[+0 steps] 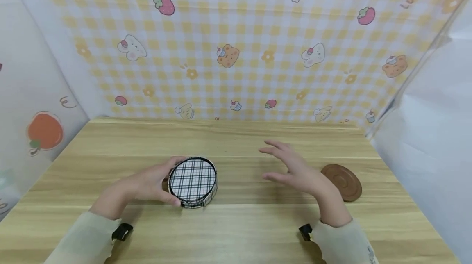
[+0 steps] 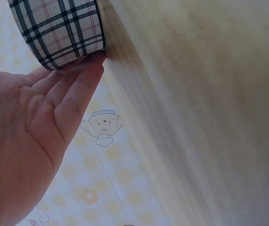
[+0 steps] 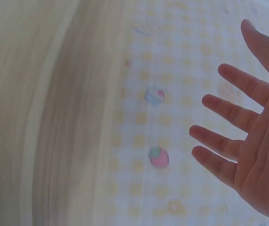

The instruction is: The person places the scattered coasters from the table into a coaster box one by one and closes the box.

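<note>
Left hand (image 1: 147, 184) is gripping the plaid round box (image 1: 193, 182) on the bench (image 1: 236, 231).
Right hand (image 1: 298, 171), fingers spread wide, is hovering at 3 o'clock of it; a brown disc (image 1: 343, 182) is lying beyond.

Black-and-white plaid round box (image 1: 193, 181), brown disc (image 1: 341, 181), yellow gingham backdrop (image 1: 236, 42)

Left hand (image 1: 153, 184): forearm angled inward, fingers and thumb curved in a sideways grip, palm facing right. Right hand (image 1: 295, 171): raised, fingers straight and spread, palm facing left, holding nothing. Both forearms in pale sleeves.
</note>
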A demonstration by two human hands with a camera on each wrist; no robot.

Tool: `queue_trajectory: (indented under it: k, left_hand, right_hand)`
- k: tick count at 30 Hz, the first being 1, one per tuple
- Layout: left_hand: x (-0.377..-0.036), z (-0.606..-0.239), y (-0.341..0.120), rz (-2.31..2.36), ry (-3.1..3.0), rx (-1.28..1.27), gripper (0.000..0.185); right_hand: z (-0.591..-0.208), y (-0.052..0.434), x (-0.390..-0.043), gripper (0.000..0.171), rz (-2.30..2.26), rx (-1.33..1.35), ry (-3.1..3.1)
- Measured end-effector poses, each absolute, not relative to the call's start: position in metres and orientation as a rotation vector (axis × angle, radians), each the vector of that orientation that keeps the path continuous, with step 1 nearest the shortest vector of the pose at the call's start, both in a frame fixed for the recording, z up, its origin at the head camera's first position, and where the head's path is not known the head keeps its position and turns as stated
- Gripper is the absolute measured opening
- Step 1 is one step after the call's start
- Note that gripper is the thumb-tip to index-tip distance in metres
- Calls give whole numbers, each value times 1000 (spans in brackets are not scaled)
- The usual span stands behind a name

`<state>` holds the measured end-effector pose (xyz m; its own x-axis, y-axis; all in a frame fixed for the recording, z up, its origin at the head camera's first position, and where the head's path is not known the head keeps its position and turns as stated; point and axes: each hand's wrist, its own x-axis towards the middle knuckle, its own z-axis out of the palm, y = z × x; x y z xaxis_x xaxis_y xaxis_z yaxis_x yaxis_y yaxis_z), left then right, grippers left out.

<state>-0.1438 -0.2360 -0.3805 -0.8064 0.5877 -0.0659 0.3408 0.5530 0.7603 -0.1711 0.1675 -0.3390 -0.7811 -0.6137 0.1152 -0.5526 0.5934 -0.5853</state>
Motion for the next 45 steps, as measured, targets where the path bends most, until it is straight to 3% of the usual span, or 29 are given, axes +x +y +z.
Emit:
queue_trajectory:
  k: [19, 28, 45]
  left_hand:
    - [-142, -378, -235, 1092, 2503, 748, 112]
    - [-142, -380, -235, 1075, 2515, 716, 113]
    - [-137, -373, -232, 1085, 2507, 630, 113]
  right_hand:
    - [-334, 253, -166, 62, -1012, -713, 2861]
    - [-335, 288, -165, 70, -1081, -586, 2851]
    - [-366, 341, -166, 81, -953, -355, 2802]
